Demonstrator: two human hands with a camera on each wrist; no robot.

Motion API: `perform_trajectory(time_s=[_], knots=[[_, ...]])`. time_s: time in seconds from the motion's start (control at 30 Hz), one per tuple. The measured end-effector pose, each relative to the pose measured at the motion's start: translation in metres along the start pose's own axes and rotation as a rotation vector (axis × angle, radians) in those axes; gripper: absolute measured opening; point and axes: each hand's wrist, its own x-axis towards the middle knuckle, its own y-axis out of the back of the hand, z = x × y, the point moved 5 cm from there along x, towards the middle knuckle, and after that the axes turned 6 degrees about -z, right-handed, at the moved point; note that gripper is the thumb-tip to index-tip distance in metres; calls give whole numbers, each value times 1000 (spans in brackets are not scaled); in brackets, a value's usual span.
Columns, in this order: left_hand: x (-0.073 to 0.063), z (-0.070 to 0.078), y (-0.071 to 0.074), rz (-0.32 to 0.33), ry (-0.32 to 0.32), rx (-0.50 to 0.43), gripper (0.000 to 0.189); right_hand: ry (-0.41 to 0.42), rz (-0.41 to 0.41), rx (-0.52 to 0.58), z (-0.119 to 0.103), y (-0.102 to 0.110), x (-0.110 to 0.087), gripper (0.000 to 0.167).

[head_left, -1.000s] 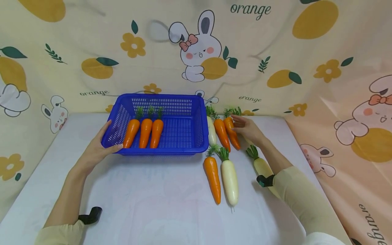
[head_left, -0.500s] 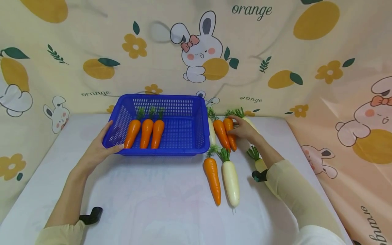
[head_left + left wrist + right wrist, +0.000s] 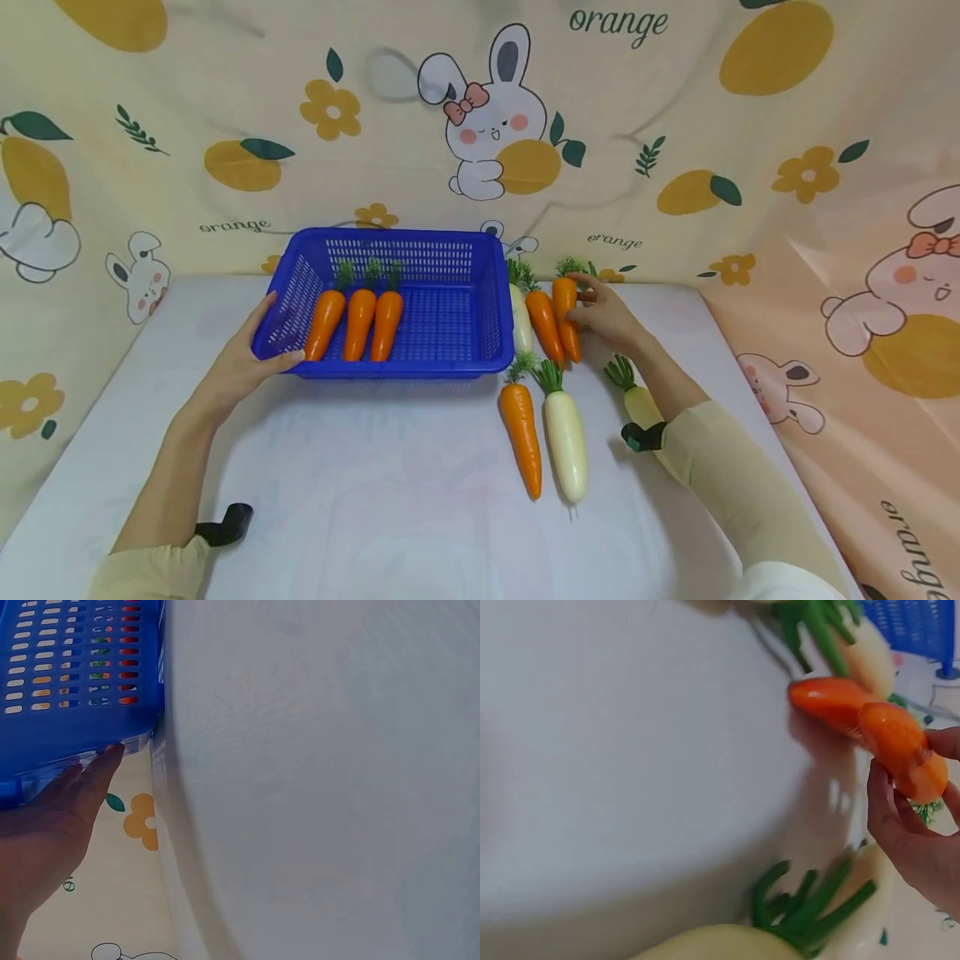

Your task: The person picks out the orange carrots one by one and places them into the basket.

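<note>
With its fingers stretched along the outside, my left hand [image 3: 236,367] rests against the left corner of a blue plastic basket [image 3: 397,367]; the thumb lies at the near rim. In the left wrist view, those straight fingers [image 3: 94,784] touch the basket side below its rim. Three carrots [image 3: 324,325] lie in the left half of the basket. To the right, my right hand [image 3: 611,321] pinches another carrot [image 3: 562,296] between thumb and fingers, its leafy top toward the back. The right wrist view shows this carrot [image 3: 892,735] tip first, close to a second carrot [image 3: 829,697].
Right of the basket lie a carrot [image 3: 543,321] and a white radish [image 3: 521,317]. Nearer the front are another carrot [image 3: 521,433] and a white radish [image 3: 566,442]. One more radish [image 3: 641,406] is partly under the right forearm. A printed cloth [image 3: 480,125] hangs behind the white table [image 3: 360,492].
My right hand first shifts slightly left with the carrot, then back right and toward the rear; the carrot now stands straighter in view. My left hand stays at the basket corner.
</note>
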Motion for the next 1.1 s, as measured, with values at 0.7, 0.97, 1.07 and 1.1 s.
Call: perform_trajectory(time_s=[0.7,0.97,1.07,1.1], knots=[[2,2,0,-7,-6,-2,103,102,-96,-19,-101,-57,-11,70],[0,-3,3,-11,10,-3,103,119,-177,-31,-120,-95,9,71],[1,-2,2,-15,-2,-9,103,106,-192,-56,-124,-109,19,72],[2,-2,1,-17,-4,-11,104,101,-200,-62,-125,-114,23,72]])
